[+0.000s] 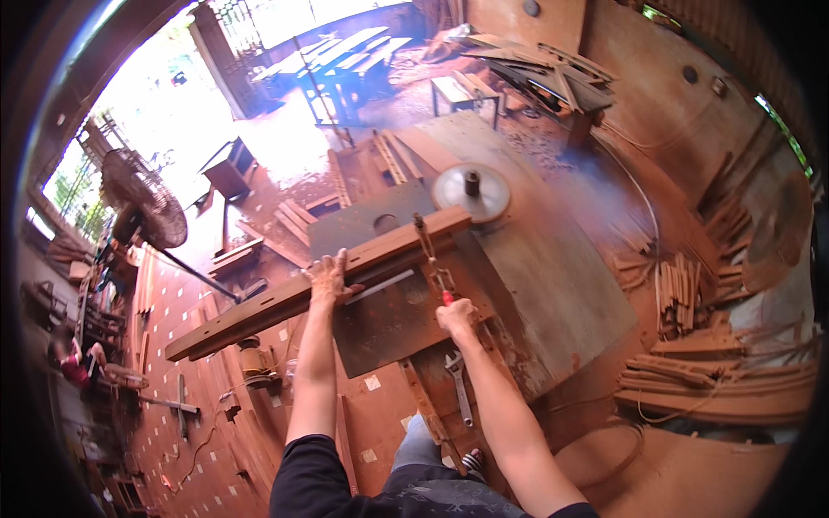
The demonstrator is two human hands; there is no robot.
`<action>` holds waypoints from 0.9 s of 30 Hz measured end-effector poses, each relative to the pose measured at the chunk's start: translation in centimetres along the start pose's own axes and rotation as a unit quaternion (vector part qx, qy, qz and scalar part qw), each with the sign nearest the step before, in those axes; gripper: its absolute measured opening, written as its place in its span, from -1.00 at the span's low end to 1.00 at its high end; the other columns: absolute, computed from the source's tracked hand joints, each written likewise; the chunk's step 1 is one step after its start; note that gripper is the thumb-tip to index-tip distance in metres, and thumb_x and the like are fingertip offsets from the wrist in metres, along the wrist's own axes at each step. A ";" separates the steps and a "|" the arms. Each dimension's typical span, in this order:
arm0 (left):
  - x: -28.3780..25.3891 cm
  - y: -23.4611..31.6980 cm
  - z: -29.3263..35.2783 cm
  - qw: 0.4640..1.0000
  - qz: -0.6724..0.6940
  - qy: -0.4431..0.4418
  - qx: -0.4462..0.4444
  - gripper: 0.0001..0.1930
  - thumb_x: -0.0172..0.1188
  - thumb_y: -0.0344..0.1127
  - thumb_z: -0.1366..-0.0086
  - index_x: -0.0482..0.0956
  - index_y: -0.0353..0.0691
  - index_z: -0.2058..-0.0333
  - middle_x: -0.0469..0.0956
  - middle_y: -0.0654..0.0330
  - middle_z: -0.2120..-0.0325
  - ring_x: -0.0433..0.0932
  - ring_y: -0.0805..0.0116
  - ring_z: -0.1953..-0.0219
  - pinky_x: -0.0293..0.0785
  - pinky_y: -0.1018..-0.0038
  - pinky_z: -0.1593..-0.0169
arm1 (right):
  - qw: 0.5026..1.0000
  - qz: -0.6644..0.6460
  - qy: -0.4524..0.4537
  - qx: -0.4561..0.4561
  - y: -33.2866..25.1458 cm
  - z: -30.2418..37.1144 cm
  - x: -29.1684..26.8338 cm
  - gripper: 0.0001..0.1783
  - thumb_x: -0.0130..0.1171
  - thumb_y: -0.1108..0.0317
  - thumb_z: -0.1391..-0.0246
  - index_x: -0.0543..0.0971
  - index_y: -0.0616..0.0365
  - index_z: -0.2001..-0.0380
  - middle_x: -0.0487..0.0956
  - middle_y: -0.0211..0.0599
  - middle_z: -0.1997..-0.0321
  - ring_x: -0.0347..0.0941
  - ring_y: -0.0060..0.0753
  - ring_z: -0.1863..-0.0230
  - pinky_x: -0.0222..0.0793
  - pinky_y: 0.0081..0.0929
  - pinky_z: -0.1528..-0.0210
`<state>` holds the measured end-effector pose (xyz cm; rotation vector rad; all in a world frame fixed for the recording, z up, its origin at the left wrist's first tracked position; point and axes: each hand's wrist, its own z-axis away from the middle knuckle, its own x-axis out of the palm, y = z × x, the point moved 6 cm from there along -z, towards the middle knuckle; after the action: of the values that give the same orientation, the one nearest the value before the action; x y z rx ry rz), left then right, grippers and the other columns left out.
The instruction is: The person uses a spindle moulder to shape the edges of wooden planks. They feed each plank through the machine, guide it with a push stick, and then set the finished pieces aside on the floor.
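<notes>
A long reddish wooden beam with mortise slots lies slantwise across a metal machine table. My left hand rests on the beam near its middle, fingers spread, thumb toward the right. My right hand is closed around the red handle of a toggle clamp, whose arm reaches over the beam near its right end. Just past that end, a round cutter disc lies flat about a dark upright spindle, close to the wood; it looks blurred. A pale rod lies near my left hand.
An adjustable wrench lies near my right forearm. At left stands a fan on a pole. Wood pieces are stacked at right and lie about the tiled floor. A person sits at far left.
</notes>
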<state>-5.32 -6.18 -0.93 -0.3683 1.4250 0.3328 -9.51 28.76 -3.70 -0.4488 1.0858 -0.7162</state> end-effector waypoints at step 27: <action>1.0 -1.5 -0.5 1.000 0.016 0.009 0.001 0.27 0.57 0.31 0.00 -0.01 0.21 -0.59 0.26 0.08 -0.27 0.27 -0.06 -0.39 0.03 -0.46 -0.41 | 0.999 -0.028 -0.017 0.024 -0.6 0.3 0.3 -0.65 0.24 0.20 -0.07 0.77 0.27 0.28 0.72 0.36 0.10 0.69 0.28 -0.06 0.61 -0.05 -0.14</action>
<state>-5.04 -7.73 -1.95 -0.3476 1.4507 0.3543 -9.34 28.10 -3.36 -0.4496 1.0244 -0.7802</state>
